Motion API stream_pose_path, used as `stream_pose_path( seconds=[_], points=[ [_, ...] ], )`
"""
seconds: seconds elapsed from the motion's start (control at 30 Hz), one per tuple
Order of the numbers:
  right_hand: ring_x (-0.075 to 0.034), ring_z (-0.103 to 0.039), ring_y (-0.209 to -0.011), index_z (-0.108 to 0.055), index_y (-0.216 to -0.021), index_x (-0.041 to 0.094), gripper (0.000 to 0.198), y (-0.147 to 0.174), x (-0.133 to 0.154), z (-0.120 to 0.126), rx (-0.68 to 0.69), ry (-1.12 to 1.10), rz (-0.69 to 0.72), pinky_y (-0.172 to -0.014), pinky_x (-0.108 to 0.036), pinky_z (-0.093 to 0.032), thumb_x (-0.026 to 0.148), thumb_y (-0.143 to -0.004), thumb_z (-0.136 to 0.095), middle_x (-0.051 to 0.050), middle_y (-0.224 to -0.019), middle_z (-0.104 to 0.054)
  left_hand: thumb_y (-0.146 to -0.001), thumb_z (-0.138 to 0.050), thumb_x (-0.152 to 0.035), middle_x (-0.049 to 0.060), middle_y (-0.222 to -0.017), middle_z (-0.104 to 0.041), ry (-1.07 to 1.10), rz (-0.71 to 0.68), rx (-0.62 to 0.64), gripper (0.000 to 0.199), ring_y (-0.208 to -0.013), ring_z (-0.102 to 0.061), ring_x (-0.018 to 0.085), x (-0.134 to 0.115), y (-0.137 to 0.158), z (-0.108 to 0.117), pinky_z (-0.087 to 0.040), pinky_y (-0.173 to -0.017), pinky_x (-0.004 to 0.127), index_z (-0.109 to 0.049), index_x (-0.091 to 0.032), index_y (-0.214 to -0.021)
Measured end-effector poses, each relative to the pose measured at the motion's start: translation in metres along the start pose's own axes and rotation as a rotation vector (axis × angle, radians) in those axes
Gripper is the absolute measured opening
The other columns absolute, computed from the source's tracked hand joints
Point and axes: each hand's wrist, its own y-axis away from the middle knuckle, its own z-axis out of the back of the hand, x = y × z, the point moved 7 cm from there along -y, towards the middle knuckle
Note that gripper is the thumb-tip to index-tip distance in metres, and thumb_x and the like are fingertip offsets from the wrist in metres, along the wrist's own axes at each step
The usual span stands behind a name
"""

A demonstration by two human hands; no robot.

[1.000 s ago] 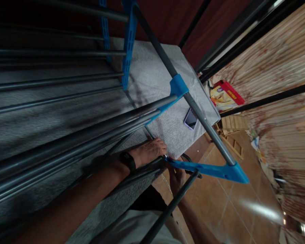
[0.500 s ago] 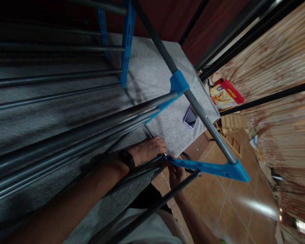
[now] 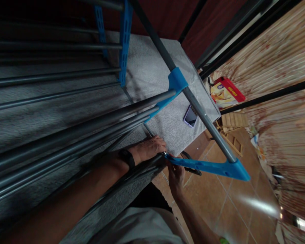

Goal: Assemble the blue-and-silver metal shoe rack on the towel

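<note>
My left hand point(image 3: 153, 149), with a black band on its wrist, is closed at the narrow end of a blue plastic bracket point(image 3: 208, 166). A small silvery tip shows at its fingertips, too little of it to name. Below that same end, my right hand point(image 3: 176, 178) is closed with its fingers pressed to the bracket, partly hidden by it. The bracket's wide end sits on a grey metal tube point(image 3: 205, 118) of a rack. Higher on this tube is another blue bracket point(image 3: 177, 81), which carries several long grey tubes point(image 3: 91, 127) running left.
A grey cushioned bench point(image 3: 152, 54) lies under the rack, with a phone point(image 3: 190, 117) on it. Beyond stand a red and yellow box point(image 3: 226, 93), a small wooden stool point(image 3: 233, 122) and a patterned curtain point(image 3: 277, 67). Brown floor tiles point(image 3: 218, 196) extend at right.
The loose-ended grey tube that crossed in front of my right forearm no longer lies there. The rack has shifted very slightly left and up in view. Both hands stay at the bracket's narrow end.
</note>
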Motion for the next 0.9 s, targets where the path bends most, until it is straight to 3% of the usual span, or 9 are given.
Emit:
stream_pose_path(
  seconds=[0.23, 0.5, 0.9],
  points=[
    [-0.026, -0.069, -0.096, -0.072, -0.105, 0.02, 0.027, -0.001, 0.008, 0.004, -0.057, 0.002, 0.047, -0.086, -0.043, -0.056, 0.041, -0.09, -0.064, -0.01, -0.101, -0.072, -0.094, -0.059, -0.013, 0.004, -0.09, -0.066, -0.031, 0.015, 0.073, 0.013, -0.087, -0.057, 0.018, -0.001, -0.002, 0.002, -0.037, -0.089, 0.034, -0.072, -0.017, -0.091],
    [-0.027, -0.069, -0.103, -0.072, -0.108, 0.018, 0.031, -0.004, -0.002, 0.0, 0.034, -0.105, -0.083, -0.092, -0.046, -0.055, 0.041, -0.089, -0.064, -0.012, -0.109, -0.073, -0.095, -0.056, -0.012, 0.002, -0.085, -0.065, -0.045, 0.049, 0.112, 0.019, -0.083, -0.054, 0.017, -0.001, -0.004, 0.004, -0.032, -0.083, 0.034, -0.074, -0.019, -0.092],
    [-0.026, -0.068, -0.099, -0.072, -0.109, 0.019, 0.033, -0.005, 0.012, -0.002, 0.035, 0.035, 0.001, -0.086, -0.043, -0.056, 0.044, -0.09, -0.062, -0.011, -0.105, -0.072, -0.091, -0.06, -0.008, 0.004, -0.09, -0.069, -0.01, 0.105, 0.102, 0.011, -0.091, -0.059, 0.019, 0.006, -0.006, -0.003, -0.033, -0.087, 0.034, -0.068, -0.015, -0.093]
  ],
)
